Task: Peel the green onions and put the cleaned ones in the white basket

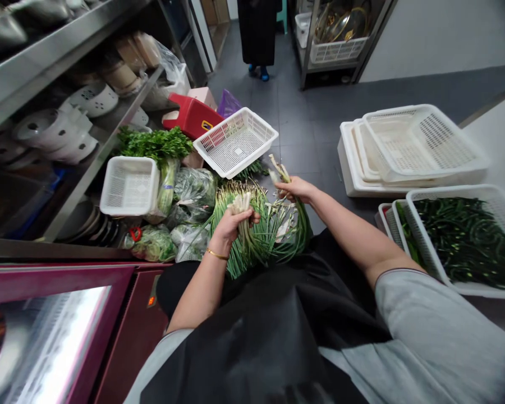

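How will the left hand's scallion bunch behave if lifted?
The scallion bunch will probably droop along its thin green lengths, which trail from the left hand. Its pale ends seem stiffer, sticking out beyond the grip. It may snag, lying over piled greens.

Camera, head-worn: 1 view. Looks forward and steeply down over the black apron [269, 331], nearest at the bottom edge; left hand [236, 223] and right hand [297, 189] mid-frame, farther out; tiled floor [305, 123] receding toward the top. Wide field, edges stretched.
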{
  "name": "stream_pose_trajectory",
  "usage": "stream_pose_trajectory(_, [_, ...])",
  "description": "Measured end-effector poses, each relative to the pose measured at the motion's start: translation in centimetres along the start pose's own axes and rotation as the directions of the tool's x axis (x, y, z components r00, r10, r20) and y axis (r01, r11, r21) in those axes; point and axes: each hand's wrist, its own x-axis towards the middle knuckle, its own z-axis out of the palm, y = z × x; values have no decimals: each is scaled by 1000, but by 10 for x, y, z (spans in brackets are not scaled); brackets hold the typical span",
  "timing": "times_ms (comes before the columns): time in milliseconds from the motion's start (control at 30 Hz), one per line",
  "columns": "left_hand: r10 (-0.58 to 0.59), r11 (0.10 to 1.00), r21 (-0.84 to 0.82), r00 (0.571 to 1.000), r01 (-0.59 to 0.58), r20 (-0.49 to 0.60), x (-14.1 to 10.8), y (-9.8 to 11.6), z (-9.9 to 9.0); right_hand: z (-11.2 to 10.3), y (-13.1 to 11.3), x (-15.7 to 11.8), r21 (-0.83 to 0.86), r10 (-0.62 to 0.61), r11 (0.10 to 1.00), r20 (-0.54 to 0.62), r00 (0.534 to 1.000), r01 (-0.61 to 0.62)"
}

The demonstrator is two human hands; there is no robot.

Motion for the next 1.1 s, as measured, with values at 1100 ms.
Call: stream_pose_trajectory(1100, [135,991,6,965,-137,-225,43,22,-8,62,32,-33,-360,-199,898,179,963,253])
